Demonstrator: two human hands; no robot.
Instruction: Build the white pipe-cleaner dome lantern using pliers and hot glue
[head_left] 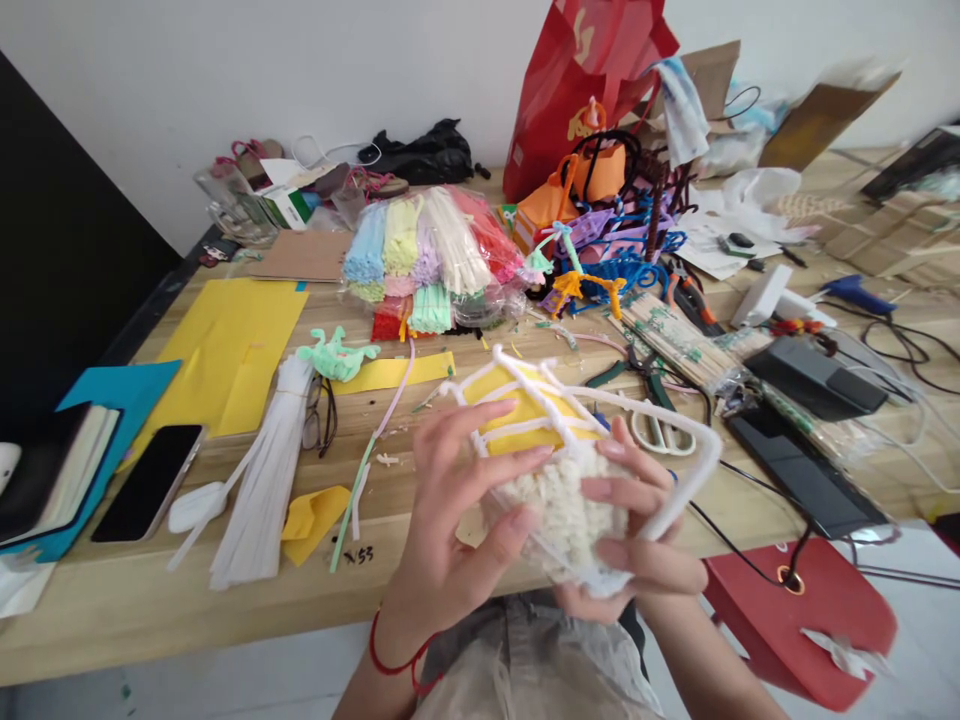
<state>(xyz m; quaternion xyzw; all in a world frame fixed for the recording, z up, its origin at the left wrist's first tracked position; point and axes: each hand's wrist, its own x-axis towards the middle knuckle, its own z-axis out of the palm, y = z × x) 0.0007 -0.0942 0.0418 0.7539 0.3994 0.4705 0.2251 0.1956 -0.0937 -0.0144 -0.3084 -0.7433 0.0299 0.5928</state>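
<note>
Between my hands, above the table's front edge, is a craft piece [564, 505] of cream fuzzy stems, with a yellow sheet [512, 398] crossed by white pipe cleaners at its far end. My left hand [469, 490] lies along its left side, fingers stretched over the yellow part and thumb against the cream part. My right hand [645, 530] wraps round the right side and underside. A bent white pipe cleaner [686, 425] sticks out past my right fingers and loops back. The underside of the piece is hidden.
Left of my hands lie white pipe cleaners [259, 490], a phone [148, 482] and yellow sheets [232, 340]. Ahead are bagged coloured pipe cleaners [427, 250] and a red bag [577, 90]. Pliers [645, 375], a glue gun [859, 292], cables and a dark tablet-like device [806, 470] are right.
</note>
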